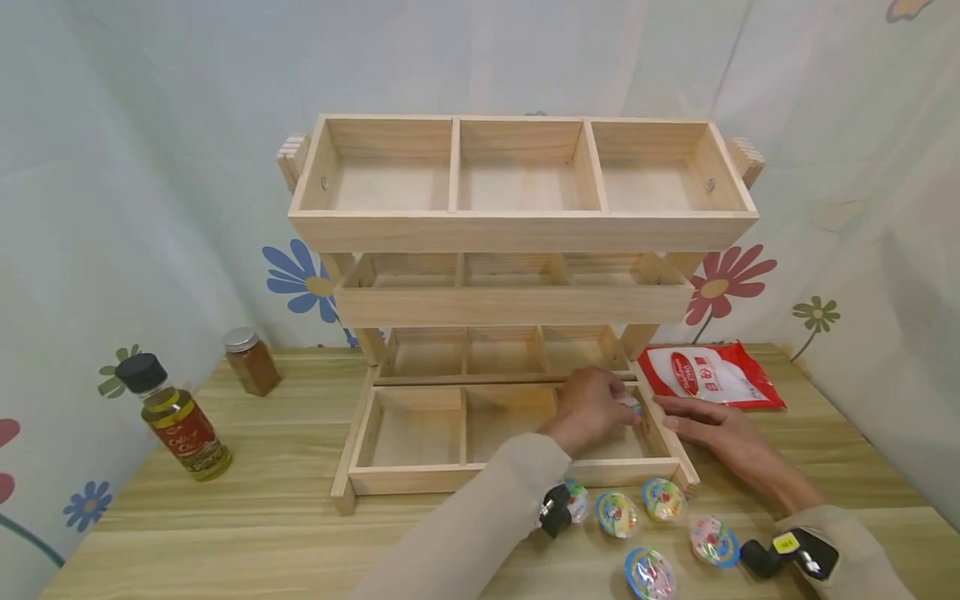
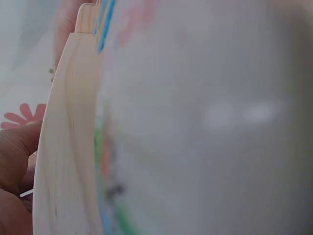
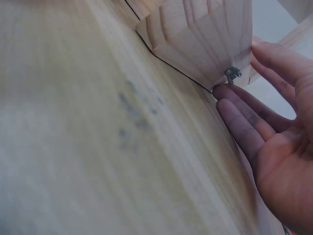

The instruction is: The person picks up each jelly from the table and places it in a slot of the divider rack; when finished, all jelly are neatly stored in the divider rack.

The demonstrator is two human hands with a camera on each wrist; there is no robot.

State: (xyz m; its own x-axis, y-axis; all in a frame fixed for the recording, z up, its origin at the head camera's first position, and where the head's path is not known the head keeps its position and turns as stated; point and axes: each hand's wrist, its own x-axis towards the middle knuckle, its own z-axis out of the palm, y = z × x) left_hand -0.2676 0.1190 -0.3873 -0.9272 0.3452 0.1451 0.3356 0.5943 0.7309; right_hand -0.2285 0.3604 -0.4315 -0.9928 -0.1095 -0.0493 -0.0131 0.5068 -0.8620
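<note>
My left hand (image 1: 588, 410) reaches into the right compartment of the lowest tier of a wooden rack (image 1: 517, 233). Its fingers hold a small jelly cup (image 1: 628, 405) near that compartment's right wall; the hand hides part of the cup. Against the outer right side of the rack, the fingertips of my right hand (image 1: 723, 437) rest with the fingers stretched out. In the right wrist view those fingers (image 3: 242, 120) touch the wood beside a metal screw (image 3: 233, 73). A blurred jelly cup (image 2: 195, 117) fills most of the left wrist view.
Several jelly cups (image 1: 618, 514) lie on the table in front of the rack. A red and white bag (image 1: 712, 375) lies right of it. On the left stand an oil bottle (image 1: 183, 425) and a spice jar (image 1: 252, 362). A floral curtain (image 1: 480, 58) hangs behind.
</note>
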